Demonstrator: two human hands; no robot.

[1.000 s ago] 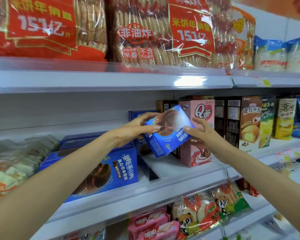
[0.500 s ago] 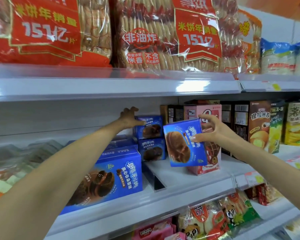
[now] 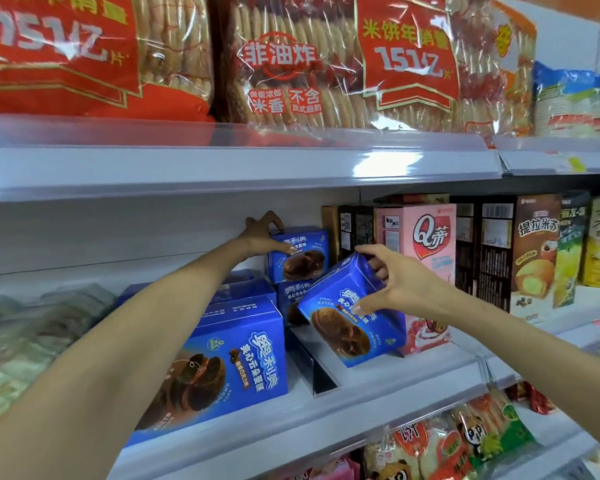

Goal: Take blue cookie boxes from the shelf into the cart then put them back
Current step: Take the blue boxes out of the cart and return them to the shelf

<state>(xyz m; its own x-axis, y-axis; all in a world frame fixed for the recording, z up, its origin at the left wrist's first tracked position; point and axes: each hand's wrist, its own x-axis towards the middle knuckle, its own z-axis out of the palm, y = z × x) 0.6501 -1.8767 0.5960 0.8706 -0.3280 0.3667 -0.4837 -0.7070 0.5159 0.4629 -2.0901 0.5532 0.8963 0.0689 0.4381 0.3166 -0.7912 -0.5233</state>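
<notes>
My right hand (image 3: 392,284) grips a tilted blue cookie box (image 3: 350,313) from above, its lower corner close to the middle shelf (image 3: 378,382). My left hand (image 3: 265,235) reaches further back and holds the top left corner of another blue cookie box (image 3: 300,254), which stands stacked on a third blue box (image 3: 291,296). A larger blue cookie box (image 3: 232,355) stands at the shelf front on the left, with more blue boxes behind it. No cart is in view.
A pink Q box (image 3: 426,244) and brown and yellow snack boxes (image 3: 530,251) stand to the right. A clear divider (image 3: 317,365) separates the blue box rows. Red rice cracker bags (image 3: 281,64) fill the upper shelf. Packaged snacks (image 3: 440,445) lie on the lower shelf.
The left hand let go of the shared box and reached back to the stacked box. The right hand lowered its box toward the shelf and tilted it.
</notes>
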